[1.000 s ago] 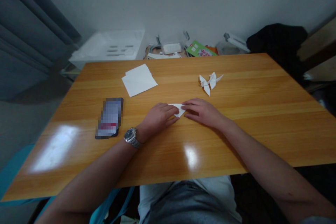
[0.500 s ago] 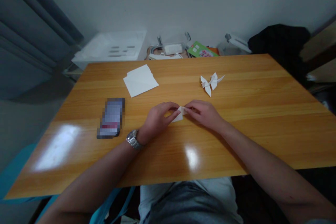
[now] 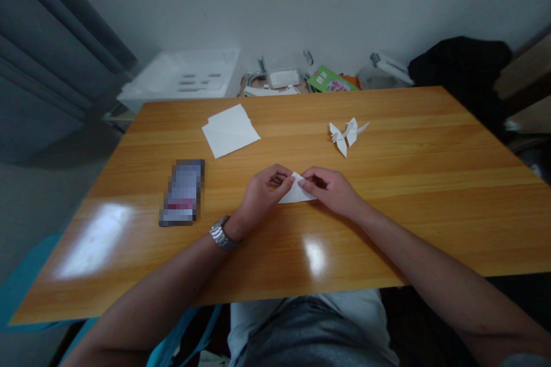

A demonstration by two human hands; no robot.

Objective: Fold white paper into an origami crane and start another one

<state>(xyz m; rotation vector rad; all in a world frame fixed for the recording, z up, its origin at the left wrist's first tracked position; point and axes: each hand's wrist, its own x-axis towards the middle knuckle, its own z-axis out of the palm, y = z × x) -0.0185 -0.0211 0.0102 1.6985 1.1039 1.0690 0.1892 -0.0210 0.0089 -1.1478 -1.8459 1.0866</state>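
Note:
A small folded piece of white paper [image 3: 296, 194], roughly triangular with its point away from me, is between my hands just above or on the wooden table. My left hand [image 3: 266, 190] pinches its left side between thumb and fingers. On the right side, my right hand [image 3: 331, 188] grips it the same way, thumb on the near face. The fingers behind the paper are partly hidden. A folded white paper crane [image 3: 338, 139] lies beyond my right hand, with another winged white fold [image 3: 352, 132] close against it.
White paper sheets [image 3: 230, 132] lie at the back left of the wooden table [image 3: 422, 183]. Left of my hands is a phone [image 3: 183, 192] with a blurred screen. Behind the table are a white foam box [image 3: 185, 77], a green packet [image 3: 329, 80] and a dark cloth [image 3: 460, 69].
The right flap of the paper has come down, so a wider triangle now shows. My right thumb has moved inward and presses on its near face.

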